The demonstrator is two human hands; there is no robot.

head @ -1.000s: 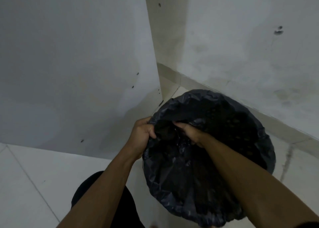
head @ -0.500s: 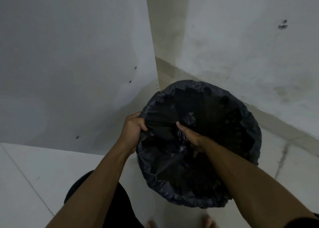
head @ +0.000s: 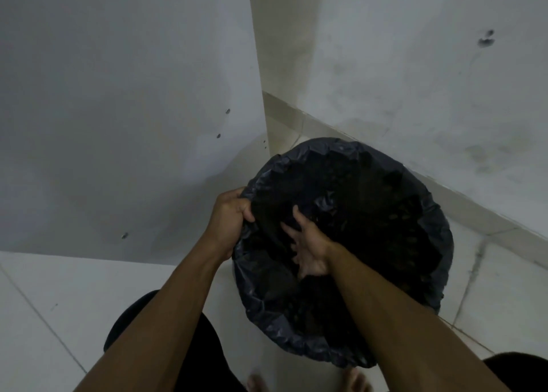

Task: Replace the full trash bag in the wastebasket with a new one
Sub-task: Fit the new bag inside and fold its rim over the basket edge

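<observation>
Fingers point(head: 246, 212) of the left hand point(head: 226, 224) grip the trash bag point(head: 370, 181), tips hidden.

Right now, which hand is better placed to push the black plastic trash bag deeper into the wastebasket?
Right hand: fingers spread, inside the mouth of the black plastic trash bag. Left hand grips its rim.

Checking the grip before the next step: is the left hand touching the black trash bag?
Touching. The head view shows the left hand gripping the edge of the black trash bag, fingers curled over the plastic.
</observation>
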